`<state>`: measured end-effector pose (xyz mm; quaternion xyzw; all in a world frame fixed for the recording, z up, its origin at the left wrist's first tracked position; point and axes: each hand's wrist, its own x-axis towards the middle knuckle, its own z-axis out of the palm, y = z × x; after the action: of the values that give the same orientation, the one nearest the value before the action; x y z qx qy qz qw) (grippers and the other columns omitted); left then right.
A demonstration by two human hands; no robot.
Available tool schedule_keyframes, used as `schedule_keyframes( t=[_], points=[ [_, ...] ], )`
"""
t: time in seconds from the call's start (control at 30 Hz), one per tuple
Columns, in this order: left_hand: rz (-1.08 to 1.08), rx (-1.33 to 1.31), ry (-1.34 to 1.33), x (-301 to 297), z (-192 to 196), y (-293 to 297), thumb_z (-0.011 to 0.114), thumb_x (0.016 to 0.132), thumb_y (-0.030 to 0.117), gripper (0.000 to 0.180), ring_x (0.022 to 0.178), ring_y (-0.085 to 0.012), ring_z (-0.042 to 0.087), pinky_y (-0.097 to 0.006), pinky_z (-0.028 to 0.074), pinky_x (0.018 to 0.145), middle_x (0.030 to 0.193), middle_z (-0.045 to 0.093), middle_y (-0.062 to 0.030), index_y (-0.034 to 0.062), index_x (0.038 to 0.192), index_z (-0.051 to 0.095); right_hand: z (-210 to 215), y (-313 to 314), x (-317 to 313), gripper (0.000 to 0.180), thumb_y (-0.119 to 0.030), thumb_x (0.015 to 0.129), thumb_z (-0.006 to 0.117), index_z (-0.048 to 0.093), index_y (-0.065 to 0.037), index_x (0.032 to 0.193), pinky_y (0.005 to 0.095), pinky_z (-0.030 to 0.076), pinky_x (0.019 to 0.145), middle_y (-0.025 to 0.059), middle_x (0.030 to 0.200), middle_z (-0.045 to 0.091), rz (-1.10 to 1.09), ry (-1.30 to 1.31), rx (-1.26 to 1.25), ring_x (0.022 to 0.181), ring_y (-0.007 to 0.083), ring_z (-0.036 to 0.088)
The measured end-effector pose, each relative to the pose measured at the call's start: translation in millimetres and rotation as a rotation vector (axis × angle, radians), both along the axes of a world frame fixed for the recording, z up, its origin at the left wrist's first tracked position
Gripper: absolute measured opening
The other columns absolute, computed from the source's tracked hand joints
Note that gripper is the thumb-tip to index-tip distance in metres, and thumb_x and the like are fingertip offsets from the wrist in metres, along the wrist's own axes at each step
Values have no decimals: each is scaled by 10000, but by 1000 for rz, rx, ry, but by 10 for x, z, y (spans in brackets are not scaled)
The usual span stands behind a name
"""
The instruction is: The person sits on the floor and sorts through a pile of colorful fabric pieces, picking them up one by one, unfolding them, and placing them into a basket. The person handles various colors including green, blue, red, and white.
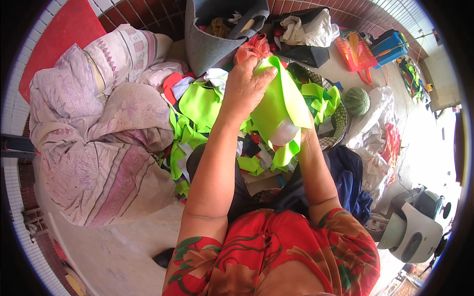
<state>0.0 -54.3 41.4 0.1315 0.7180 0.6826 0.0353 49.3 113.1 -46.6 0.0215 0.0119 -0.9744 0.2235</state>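
Note:
My left hand is closed on the upper end of a lime-green cloth piece, thumb pressed over its edge. The cloth is curled and hangs toward my lap. At its lower right is my right hand, mostly covered by the cloth, so its fingers do not show. A pale rounded patch shows at the cloth's lower end; I cannot make out what it is. Below and left of my hands lies a heap of scraps, mostly lime green with some white, red and dark pieces.
Big stuffed cloth bundles fill the left. A grey felt bin stands beyond the heap. To the right are a checked-rim container with green scraps, a watermelon, crumpled white plastic, dark blue cloth and a white-grey appliance.

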Motion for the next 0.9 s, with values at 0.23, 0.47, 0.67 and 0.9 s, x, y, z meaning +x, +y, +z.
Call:
schedule_keyframes(
  t=[0.23, 0.47, 0.67, 0.9],
  points=[
    [60, -100, 6, 56, 124, -21, 671, 748, 172, 272, 690, -256, 626, -336, 470, 651, 764, 637, -191, -40, 897, 586, 41, 5, -154, 348, -145, 898, 547, 517, 8, 1209, 349, 521, 850, 152, 1142, 597, -267, 140, 401, 968, 245, 614],
    [30, 0, -94, 56, 75, -7, 710, 715, 101, 222, 722, -120, 588, -251, 469, 668, 814, 632, -83, -10, 876, 604, 500, -95, -61, 405, -335, 883, 590, 553, -22, 1139, 395, 512, 850, 142, 1077, 627, -412, -111, 469, 936, 274, 627],
    [-25, 87, -155, 48, 80, -39, 697, 750, 93, 206, 709, -108, 585, -245, 467, 657, 788, 632, -58, -8, 922, 642, 415, -5, -103, 375, -355, 903, 554, 569, -43, 1111, 414, 507, 843, 127, 1054, 637, -393, -180, 433, 898, 273, 629],
    [323, 267, -101, -22, 101, -149, 679, 817, 147, 176, 698, -73, 546, -210, 436, 652, 780, 620, -9, -6, 902, 664, 326, 305, -71, 356, -367, 886, 581, 595, -50, 1048, 423, 536, 774, 122, 991, 653, -460, -157, 393, 842, 273, 647]
  ],
)
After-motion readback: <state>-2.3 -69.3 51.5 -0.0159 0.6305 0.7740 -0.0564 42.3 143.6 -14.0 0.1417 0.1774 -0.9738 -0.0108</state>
